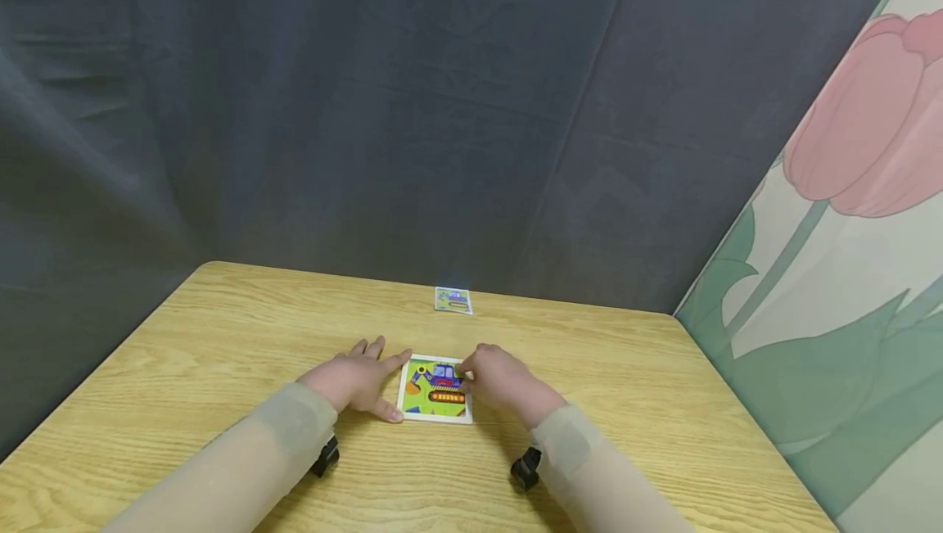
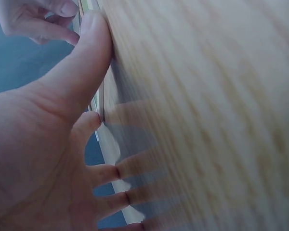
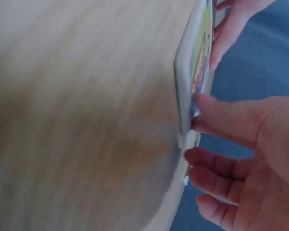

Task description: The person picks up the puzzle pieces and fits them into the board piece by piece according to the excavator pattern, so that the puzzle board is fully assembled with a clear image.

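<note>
A flat picture puzzle (image 1: 436, 388) showing a blue and orange excavator lies on the wooden table inside a white border. My left hand (image 1: 358, 380) is spread at its left side, with the thumb and index fingertip against the border. At the right side, my right hand (image 1: 503, 381) has its thumb and index fingertips on the picture near the edge. The right wrist view shows that thumb (image 3: 226, 113) close over the index finger, the other fingers loosely bent. Whether a piece is pinched between them is hidden.
A small card (image 1: 453, 300) with a similar excavator picture lies near the back edge of the wooden table (image 1: 243, 336). A dark curtain (image 1: 405, 124) hangs behind the table, and a panel with painted tulips (image 1: 855, 271) stands along the right.
</note>
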Demonstrator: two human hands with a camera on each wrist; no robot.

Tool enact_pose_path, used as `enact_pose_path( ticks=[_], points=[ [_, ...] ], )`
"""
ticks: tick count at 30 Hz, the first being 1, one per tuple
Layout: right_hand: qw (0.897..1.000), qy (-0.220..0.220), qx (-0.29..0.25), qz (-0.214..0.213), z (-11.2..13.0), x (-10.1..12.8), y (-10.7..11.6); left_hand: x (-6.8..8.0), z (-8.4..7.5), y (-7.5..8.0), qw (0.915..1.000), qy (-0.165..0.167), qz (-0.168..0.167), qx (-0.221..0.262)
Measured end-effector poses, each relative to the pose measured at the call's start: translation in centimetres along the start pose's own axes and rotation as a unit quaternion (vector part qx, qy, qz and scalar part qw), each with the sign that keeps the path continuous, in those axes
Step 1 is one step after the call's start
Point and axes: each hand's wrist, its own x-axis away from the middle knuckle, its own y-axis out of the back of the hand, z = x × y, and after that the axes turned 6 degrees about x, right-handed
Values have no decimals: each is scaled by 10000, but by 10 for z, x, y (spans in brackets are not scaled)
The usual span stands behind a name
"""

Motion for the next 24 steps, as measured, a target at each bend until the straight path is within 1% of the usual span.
enact_pose_path(
  ticks=[5, 7, 10, 14, 18, 20, 24],
  points=[
    [9998, -88, -102, -153, -2, 6, -1, -2, 1, 1, 10000, -16, 21, 1],
    [9995, -59, -146, -274, -3, 7, -1, -4, 2, 0, 10000, -46, 15, 1],
    [9992, 35, -214, -347, -4, 8, -3, -7, 5, -3, 9999, 8, 49, -91],
    [9993, 96, -244, -252, -5, 9, -6, -8, 7, -3, 9999, -2, 93, -111],
    [9997, 50, -177, -173, -6, 11, -7, -6, 6, -1, 9998, -161, 82, 2],
    [9997, 65, -119, -187, -7, 12, -7, -6, 7, 0, 9998, -175, 111, 8],
    [9998, -23, -45, -170, -10, 14, -7, -9, 8, -1, 9996, -242, 120, 68]
  ],
)
